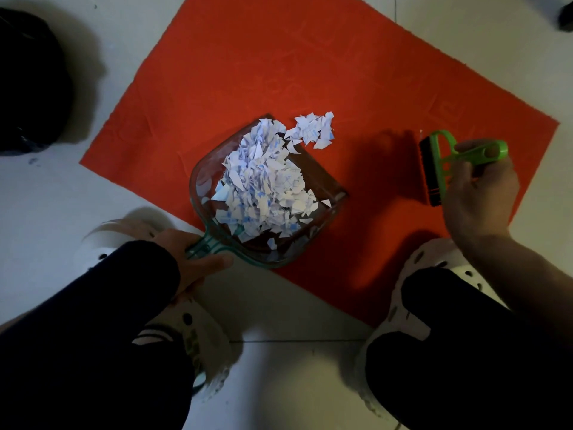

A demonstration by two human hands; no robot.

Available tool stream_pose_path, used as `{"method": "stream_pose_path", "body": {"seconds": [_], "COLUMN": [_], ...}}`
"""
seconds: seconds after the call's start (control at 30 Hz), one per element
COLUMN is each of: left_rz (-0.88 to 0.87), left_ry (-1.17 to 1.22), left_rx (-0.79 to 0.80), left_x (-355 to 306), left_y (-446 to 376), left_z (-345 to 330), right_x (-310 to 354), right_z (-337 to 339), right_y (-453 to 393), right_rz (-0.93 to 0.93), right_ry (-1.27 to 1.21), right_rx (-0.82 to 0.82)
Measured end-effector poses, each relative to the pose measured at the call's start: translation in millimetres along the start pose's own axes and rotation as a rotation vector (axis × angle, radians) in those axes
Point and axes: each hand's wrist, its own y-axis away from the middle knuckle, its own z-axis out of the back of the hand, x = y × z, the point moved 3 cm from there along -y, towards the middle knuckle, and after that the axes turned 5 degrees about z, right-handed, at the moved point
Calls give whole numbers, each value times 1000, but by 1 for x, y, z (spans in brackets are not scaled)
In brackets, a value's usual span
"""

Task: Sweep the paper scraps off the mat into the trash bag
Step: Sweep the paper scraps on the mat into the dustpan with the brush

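Left hand round dustpan handle; scraps heaped just beyond

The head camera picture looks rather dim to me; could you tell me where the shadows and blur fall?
Head view: dim overall; the brush and right hand cast a dark shadow leftward on the red mat; the trash bag is nearly featureless black; the left shoe is motion-smeared; the edges bend from the wide lens.
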Motion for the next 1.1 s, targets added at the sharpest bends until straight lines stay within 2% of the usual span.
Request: {"method": "stream_pose_path", "body": {"seconds": [0.13, 0.23, 0.37, 0.57, 0.7, 0.87, 0.97, 1.1], "left_rz": [-9, -5, 10, 0, -15, 2, 8, -1], "left_ry": [-20, -16, 16, -10, 2, 27, 11, -42], "left_rx": [3, 0, -11, -9, -10, -20, -20, -12], "left_x": [0, -1, -1, 1, 1, 1, 2, 2], "left_y": [0, 0, 0, -2, -2, -4, -5, -6], "left_z": [1, -1, -1, 0, -1, -3, -2, 0], "right_x": [13, 37, 39, 8, 15, 51, 58, 45], "right_z": [-16, -28, -17, 0, -14, -37, -34, -29], "right_y": [7, 15, 11, 0, -6, 7, 5, -10], "right_rz": [46, 113, 122, 84, 95, 214, 228, 183], "right_ry": [-15, -182, -215, -52, 19, -119, -171, -71], "right_rx": [116, 200, 130, 40, 116, 290, 265, 211]}}
